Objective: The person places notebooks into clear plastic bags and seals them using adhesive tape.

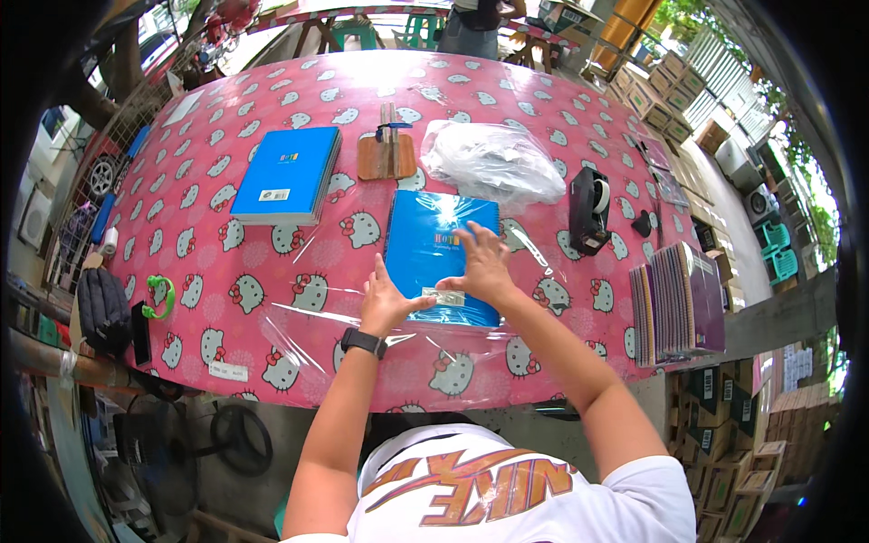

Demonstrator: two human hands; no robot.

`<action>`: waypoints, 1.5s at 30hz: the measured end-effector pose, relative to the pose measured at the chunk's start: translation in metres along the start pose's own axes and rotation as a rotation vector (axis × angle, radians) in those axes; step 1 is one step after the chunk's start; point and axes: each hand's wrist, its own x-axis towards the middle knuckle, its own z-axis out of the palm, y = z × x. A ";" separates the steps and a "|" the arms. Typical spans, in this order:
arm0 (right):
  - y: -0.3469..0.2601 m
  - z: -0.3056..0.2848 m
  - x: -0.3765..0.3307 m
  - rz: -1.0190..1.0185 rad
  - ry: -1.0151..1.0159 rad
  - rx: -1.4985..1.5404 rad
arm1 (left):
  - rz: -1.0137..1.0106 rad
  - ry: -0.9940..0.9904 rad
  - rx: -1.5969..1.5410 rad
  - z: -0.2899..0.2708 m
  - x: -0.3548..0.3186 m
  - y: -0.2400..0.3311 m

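A blue spiral notebook (421,222) lies in front of me, with clear plastic film around it that spreads loosely over the pink table. My left hand (387,300) rests at the notebook's lower left, thumb stretched across the near edge and fingers apart. On the right side of the cover sits my right hand (482,267), its fingers spread and its thumb near a pale label (444,296). Neither hand has anything closed in it. Just right of the notebook lies a slim white cutter-like tool (532,252).
Blue notebooks (288,167) are stacked far left, beside a wooden holder with pens (385,158). Behind lies crumpled clear plastic (493,163). Rightward stand a black tape dispenser (590,210) and purple spiral notebooks (683,299). A black pouch (104,308) lies left. Another person (471,32) stands beyond the table.
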 end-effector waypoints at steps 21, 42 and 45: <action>0.114 -0.195 -0.207 0.008 0.677 1.683 | 0.947 -0.051 -0.688 -0.025 -0.032 0.186; 0.509 -0.139 -0.385 0.844 1.093 0.132 | 1.622 -0.200 0.103 0.268 -0.089 0.428; 0.389 -0.158 -0.284 0.709 1.346 0.096 | 1.383 -0.197 0.013 0.190 -0.056 0.350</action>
